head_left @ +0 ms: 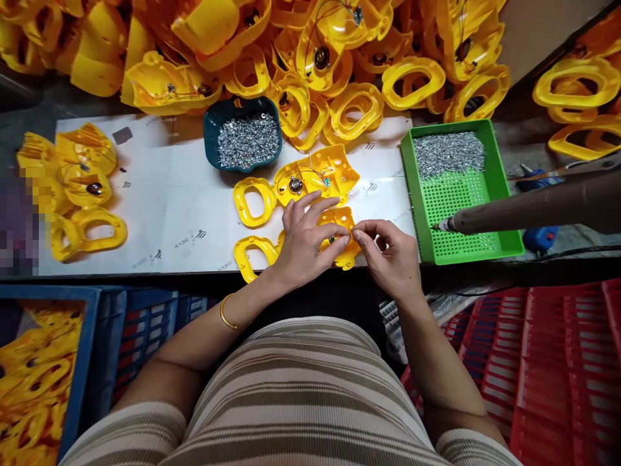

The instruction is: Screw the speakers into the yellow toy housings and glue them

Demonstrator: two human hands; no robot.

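Above a yellow plastic shell [343, 217] near the table's front edge, my left hand [306, 243] brings thumb and index finger together while its other fingers reach forward. My right hand [395, 257] pinches at nearly the same spot, its fingertips almost meeting the left ones. Whatever small thing lies between the fingertips is too small to make out. My left hand hides much of this shell and its oval ring [251, 254]. Just beyond lies a second yellow shell [315, 169] with a round black part, thin wires and a small green board, joined to another oval ring [253, 202].
A dark teal bin [211, 139] of small metal screws stands behind. To the right is a green perforated tray [460, 243] with screws, under a power screwdriver [524, 207]. Yellow shells [194, 26] are heaped at the back. A co-worker's shells [87, 188] lie left.
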